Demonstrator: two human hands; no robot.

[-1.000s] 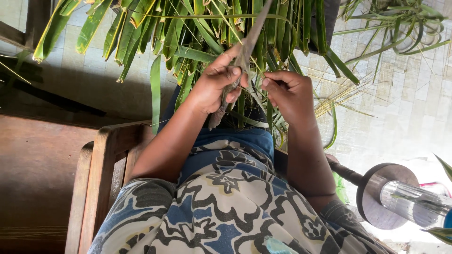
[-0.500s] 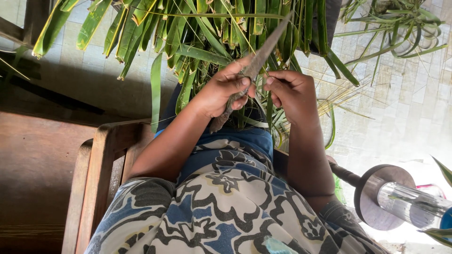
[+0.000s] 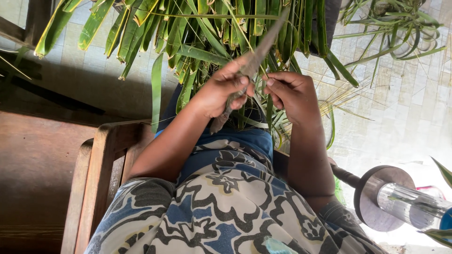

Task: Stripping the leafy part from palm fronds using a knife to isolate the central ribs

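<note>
Near the centre top of the frame the left hand is wrapped around the handle of a dull grey knife, thumb pressed on top, with the blade slanting up and to the right into the hanging palm leaves. Just to its right, the right hand is curled shut with fingertips pinched on a thin leaf strip that runs down between the two hands. The hands nearly touch, so the strip is held right beside the blade.

To do this well, I judge that the strip should be kept taut by the right hand while the knife slides along it at a shallow angle, edge facing away from the pinching fingertips, in short, steady strokes and not forced ones. The thumb on the handle gives control; the other thumb sits close to the blade, and a slip there is the main danger.

Room is tight above, where leaves crowd the whole upper frame and could snag the blade tip. On the left a wooden chair arm stands close to the left elbow and limits a backward pull. At lower right a round metal stand with a clear tube sits near the right elbow. The tiled floor at the right is the open side, with loose strips scattered on it.
</note>
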